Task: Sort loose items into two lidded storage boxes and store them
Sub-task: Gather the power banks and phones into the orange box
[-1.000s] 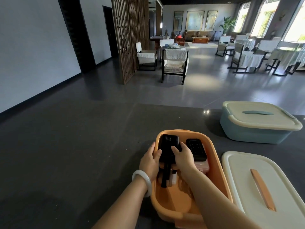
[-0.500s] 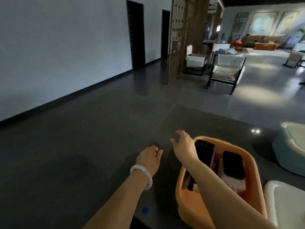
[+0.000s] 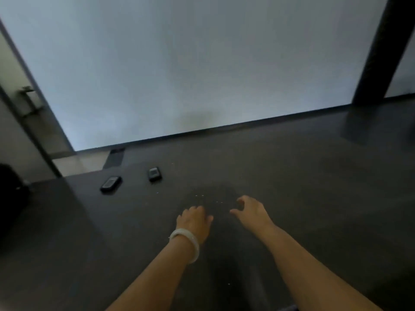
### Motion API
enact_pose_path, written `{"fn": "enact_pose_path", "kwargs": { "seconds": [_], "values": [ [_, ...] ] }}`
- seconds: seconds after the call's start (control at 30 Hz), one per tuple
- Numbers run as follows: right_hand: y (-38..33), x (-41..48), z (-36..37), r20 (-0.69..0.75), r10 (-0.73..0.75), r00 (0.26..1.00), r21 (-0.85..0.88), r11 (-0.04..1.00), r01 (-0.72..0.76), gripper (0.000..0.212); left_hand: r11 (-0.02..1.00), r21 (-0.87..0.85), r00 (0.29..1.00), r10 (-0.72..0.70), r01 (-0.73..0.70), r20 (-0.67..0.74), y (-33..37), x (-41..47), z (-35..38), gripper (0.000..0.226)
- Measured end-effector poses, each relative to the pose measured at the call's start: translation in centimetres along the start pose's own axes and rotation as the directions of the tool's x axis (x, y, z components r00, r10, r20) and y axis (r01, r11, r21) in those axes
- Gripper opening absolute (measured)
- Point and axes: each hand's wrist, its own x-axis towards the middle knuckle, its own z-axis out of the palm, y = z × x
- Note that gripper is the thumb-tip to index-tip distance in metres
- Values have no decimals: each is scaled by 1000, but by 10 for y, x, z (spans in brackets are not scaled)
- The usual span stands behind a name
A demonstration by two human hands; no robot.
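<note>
We see two loose items on the dark tabletop point(image 3: 314, 198), far left of the hands. The left device point(image 3: 110, 183) is a small black slab with rounded corners and a paler grey panel on top, lying flat and angled. The right device point(image 3: 154, 173) is similar, shorter and squarer, with a grey face, also lying flat. They lie near each other but apart, close to the table's far-left edge, and neither hand touches them.

The left hand point(image 3: 194, 221) hovers over the table with its back to us, fingers loosely curled under and thumb out, and we see nothing in it. The right hand point(image 3: 251, 212) is just beside it, fingers spread and slightly bent, holding nothing.

Compared with half a second ago, the view has swung left. The orange box with the black gadgets, then under the right forearm, is out of frame, as is the blue box. The two devices are newly in view. Both hands were empty then too, and in much the same pose.

The tabletop is matte dark grey with tiny pale specks. A smooth, rounded, milky white bangle point(image 3: 186, 243) sits on the left wrist. Behind is a plain pale wall point(image 3: 202, 63) with a dark baseboard, a dark post point(image 3: 379, 52) at the right, and a metal door handle point(image 3: 29, 102) at the far left.
</note>
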Motion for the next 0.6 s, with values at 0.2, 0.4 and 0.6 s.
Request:
{"fn": "enact_pose_path", "kwargs": {
  "seconds": [0.2,0.4,0.6],
  "values": [
    [-98,36,91,143,-144,979,-36,988,150,53,984,-34,984,-176,175,-38,-121,7,-31,38],
    [-176,77,168,211,-154,965,-21,987,162,56,969,-68,968,-240,236,-75,-223,39,-55,40],
    [-215,119,220,214,-161,963,25,987,160,62,963,-111,964,-253,244,-77,-275,86,-63,42]
  ]
}}
